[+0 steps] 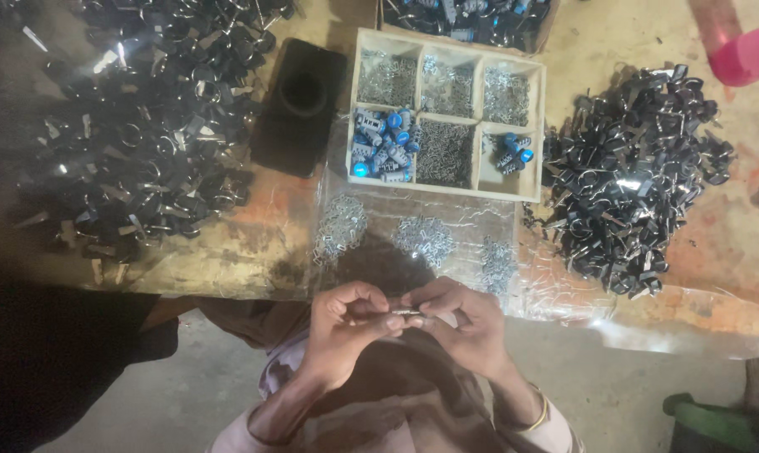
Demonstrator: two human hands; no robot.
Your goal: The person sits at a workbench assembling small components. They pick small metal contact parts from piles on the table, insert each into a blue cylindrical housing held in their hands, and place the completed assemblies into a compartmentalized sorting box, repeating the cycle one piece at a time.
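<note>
My left hand (346,323) and my right hand (467,323) meet just below the table's front edge, fingertips pinched together on a small metal part (406,313). Both hands grip it; its exact shape is too small to tell. Straight ahead on a clear plastic sheet (556,289) lie three small heaps of silver metal clips (339,225). Beyond them stands a wooden compartment tray (532,134) holding silver clips and small blue-topped cylinders (381,147).
Large piles of black ring-shaped parts lie at the left (145,126) and the right (627,176). A black block with a round hole (300,105) sits left of the tray. A box of parts (472,21) stands at the back. Someone's pink sleeve (744,54) shows top right.
</note>
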